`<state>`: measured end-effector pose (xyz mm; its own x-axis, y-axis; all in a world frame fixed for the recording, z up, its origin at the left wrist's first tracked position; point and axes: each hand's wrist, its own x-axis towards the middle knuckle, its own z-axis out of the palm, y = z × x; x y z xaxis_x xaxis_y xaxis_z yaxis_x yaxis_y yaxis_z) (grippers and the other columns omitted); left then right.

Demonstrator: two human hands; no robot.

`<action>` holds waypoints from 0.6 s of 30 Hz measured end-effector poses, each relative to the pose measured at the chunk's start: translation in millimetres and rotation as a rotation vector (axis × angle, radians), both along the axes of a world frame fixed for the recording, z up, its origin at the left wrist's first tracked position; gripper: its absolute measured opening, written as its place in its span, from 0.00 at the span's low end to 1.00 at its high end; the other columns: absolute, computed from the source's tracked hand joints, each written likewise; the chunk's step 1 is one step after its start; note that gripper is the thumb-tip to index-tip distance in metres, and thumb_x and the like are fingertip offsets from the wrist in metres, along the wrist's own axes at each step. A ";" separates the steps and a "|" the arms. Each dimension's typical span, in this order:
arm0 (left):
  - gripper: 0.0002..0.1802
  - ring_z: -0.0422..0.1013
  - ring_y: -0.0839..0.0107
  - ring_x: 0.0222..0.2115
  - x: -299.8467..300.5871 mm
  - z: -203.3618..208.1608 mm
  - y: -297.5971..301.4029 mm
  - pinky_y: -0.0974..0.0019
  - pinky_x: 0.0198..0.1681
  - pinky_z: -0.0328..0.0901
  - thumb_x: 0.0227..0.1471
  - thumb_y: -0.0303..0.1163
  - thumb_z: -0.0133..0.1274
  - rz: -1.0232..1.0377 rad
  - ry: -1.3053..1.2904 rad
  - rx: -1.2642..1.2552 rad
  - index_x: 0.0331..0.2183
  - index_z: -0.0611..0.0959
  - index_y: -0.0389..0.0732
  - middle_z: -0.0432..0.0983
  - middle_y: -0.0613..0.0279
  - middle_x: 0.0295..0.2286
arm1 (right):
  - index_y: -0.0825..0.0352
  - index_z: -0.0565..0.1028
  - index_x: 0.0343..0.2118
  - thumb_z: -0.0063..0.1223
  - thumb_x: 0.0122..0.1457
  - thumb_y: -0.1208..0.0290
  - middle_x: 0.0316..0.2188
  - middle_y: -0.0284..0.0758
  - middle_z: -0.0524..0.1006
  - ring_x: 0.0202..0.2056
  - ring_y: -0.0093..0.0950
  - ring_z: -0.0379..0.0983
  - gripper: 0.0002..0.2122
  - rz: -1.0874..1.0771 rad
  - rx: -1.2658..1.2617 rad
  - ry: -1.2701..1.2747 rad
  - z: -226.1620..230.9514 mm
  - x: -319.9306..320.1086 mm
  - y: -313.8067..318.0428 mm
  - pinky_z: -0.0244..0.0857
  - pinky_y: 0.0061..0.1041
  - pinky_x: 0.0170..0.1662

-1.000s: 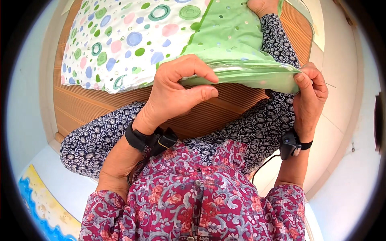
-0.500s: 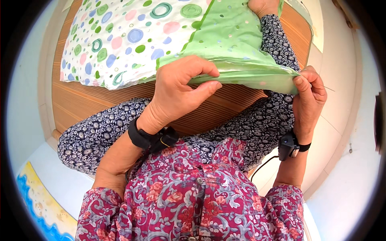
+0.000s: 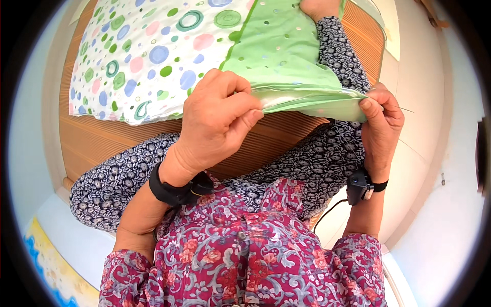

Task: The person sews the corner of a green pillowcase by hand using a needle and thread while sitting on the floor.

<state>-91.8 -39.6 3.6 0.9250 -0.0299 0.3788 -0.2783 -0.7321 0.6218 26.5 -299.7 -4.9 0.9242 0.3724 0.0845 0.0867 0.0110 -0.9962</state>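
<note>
A dotted cloth cover [image 3: 158, 77], white with a green panel [image 3: 286, 46], lies spread before me. Its near green edge is gathered into folds and stretched between my hands. My left hand [image 3: 217, 115] is closed, thumb and fingers pinching the edge where white meets green. At the right corner of the same edge, my right hand [image 3: 382, 112] pinches the cloth between thumb and fingers. A thin dark line shows just beyond the right fingers; I cannot tell whether it is a needle or a floor seam. A faint thread seems to hang below the right corner.
Beneath the cover is a brown slatted mat [image 3: 123, 135]. My legs in dark flowered trousers [image 3: 123, 179] are folded around it, and a bare foot [image 3: 319, 7] rests on the green cloth's far side. Pale floor tiles [image 3: 419, 138] and a wall lie to the right.
My left hand has moved left and slightly down, and its pinch has closed on the cloth edge. The green folds are now more parted, showing white between. The whole view has shifted a little.
</note>
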 end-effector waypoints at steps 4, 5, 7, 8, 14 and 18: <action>0.06 0.68 0.70 0.21 4.7 3.3 -4.6 0.70 0.24 0.63 0.42 0.21 0.58 0.072 0.075 -0.259 0.27 0.80 0.39 0.71 0.62 0.25 | 0.69 0.76 0.26 0.60 0.50 0.79 0.24 0.26 0.69 0.29 0.17 0.63 0.03 0.021 -0.021 -0.009 0.7 -1.7 -2.6 0.57 0.15 0.34; 0.05 0.68 0.71 0.21 7.9 2.7 -5.4 0.71 0.23 0.63 0.43 0.21 0.58 0.100 0.081 -0.286 0.27 0.80 0.38 0.71 0.62 0.25 | 0.69 0.76 0.26 0.60 0.50 0.79 0.24 0.26 0.69 0.29 0.17 0.63 0.03 0.036 -0.031 -0.038 0.7 -1.8 -3.2 0.57 0.15 0.34; 0.05 0.68 0.70 0.20 15.0 1.5 -7.1 0.71 0.23 0.62 0.42 0.20 0.58 0.124 0.096 -0.334 0.26 0.79 0.38 0.71 0.61 0.23 | 0.69 0.76 0.26 0.61 0.50 0.79 0.24 0.26 0.69 0.29 0.17 0.63 0.03 0.061 -0.066 -0.072 0.9 -1.7 -4.2 0.57 0.15 0.34; 0.05 0.68 0.70 0.20 18.7 0.4 -8.3 0.71 0.23 0.62 0.42 0.20 0.58 0.098 0.086 -0.314 0.26 0.79 0.38 0.71 0.62 0.23 | 0.69 0.76 0.26 0.61 0.49 0.79 0.24 0.26 0.69 0.29 0.17 0.63 0.03 0.060 -0.064 -0.072 0.6 -2.1 -4.5 0.57 0.15 0.34; 0.06 0.70 0.65 0.24 34.4 1.1 -19.2 0.66 0.25 0.64 0.38 0.24 0.60 0.032 0.038 -0.179 0.23 0.79 0.43 0.72 0.65 0.23 | 0.69 0.77 0.27 0.61 0.49 0.80 0.24 0.27 0.69 0.28 0.17 0.63 0.04 0.065 -0.052 -0.068 2.4 -5.2 -6.3 0.57 0.14 0.32; 0.06 0.70 0.64 0.28 38.4 5.0 -26.9 0.63 0.28 0.65 0.37 0.27 0.61 0.010 0.025 -0.129 0.22 0.79 0.45 0.72 0.66 0.25 | 0.69 0.77 0.27 0.61 0.48 0.80 0.24 0.27 0.69 0.28 0.17 0.63 0.04 0.076 -0.063 -0.067 4.5 -5.9 -6.6 0.57 0.14 0.32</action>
<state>-53.4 -66.5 8.6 0.9341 0.0263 0.3560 -0.2551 -0.6484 0.7173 20.6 -306.2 -0.4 0.8863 0.4473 0.1195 0.1544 -0.0422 -0.9871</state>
